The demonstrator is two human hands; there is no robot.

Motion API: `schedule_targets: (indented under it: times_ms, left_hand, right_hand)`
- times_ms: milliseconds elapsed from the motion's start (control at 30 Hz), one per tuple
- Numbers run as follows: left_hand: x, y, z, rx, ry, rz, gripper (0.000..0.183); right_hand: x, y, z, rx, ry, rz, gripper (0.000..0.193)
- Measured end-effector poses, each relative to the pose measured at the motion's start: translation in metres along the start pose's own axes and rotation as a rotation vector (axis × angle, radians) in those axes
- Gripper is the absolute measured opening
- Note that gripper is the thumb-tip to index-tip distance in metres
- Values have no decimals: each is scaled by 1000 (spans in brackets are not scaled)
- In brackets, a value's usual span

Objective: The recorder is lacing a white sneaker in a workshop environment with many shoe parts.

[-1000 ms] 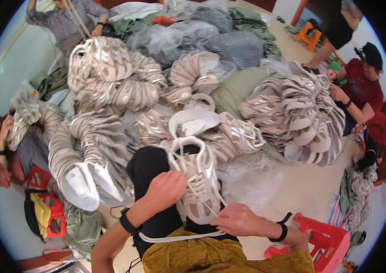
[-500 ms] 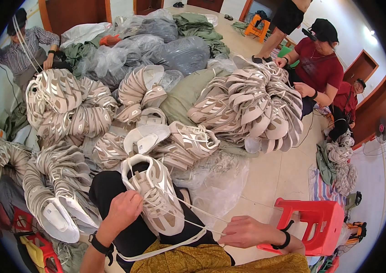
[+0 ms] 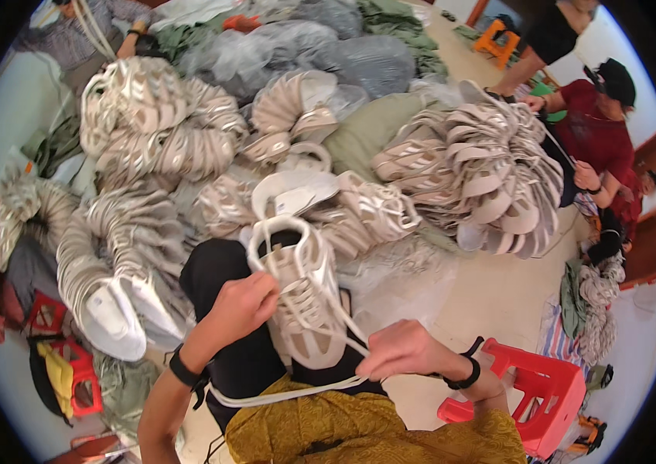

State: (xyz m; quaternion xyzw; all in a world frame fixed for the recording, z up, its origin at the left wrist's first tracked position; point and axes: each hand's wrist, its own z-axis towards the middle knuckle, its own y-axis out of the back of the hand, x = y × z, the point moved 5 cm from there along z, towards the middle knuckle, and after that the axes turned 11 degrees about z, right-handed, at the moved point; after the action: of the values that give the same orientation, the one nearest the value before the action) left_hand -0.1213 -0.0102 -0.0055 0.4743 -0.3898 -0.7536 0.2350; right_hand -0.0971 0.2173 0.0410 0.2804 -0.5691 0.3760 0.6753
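Note:
A beige and white shoe upper [image 3: 309, 329] rests on my lap, toe toward me, with a white shoelace [image 3: 285, 400] threaded through its eyelets. Beside its left eyelet edge, the fingers of my left hand [image 3: 239, 309] are closed in a pinch on the lace. My right hand [image 3: 401, 349] is closed to the right of the toe, gripping the lace, which runs from the shoe's upper right side. A long doubled length of lace hangs in a curve from this hand across my lap. Just beyond the shoe's opening lies another pale upper [image 3: 293, 192], sole side up.
Nested stacks of uppers [image 3: 134, 100] lie to the left and ahead, another large bundle [image 3: 490, 170] at right. Plastic bags [image 3: 367, 66] are piled behind. A red stool [image 3: 541, 387] stands at my right. A person in a red shirt [image 3: 595, 124] holds a lace; other people sit around.
My right hand has come in leftward and up, nearer the shoe. My left hand has risen along its edge. The view has shifted, so the surroundings sit further right and higher.

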Motion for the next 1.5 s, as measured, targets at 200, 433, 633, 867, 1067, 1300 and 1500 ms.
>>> schedule_targets:
  times_ms: [200,433,633,867,1067,1300,1500]
  left_hand:
    - [5,-1,1,15,-54,51,16]
    - [4,-6,3,15,-58,39,16]
    - [10,-5,1,75,108,-169,10]
    - [-8,1,-2,200,396,-476,4]
    - [-5,-2,0,204,372,-412,3]
    - [-2,-11,-10,108,358,-330,19]
    - [-10,-8,0,77,-21,15,9]
  right_hand:
    - [-46,11,-46,-147,-691,291,19]
    - [-30,0,-137,-553,-900,783,27]
    - [-40,42,-91,-517,-682,-165,26]
    - [-7,19,38,-295,200,-852,49]
    - [-75,-6,98,-260,275,-597,60]
    - [-70,-2,96,-221,70,-196,47]
    - [-77,1,91,-244,100,-81,44]
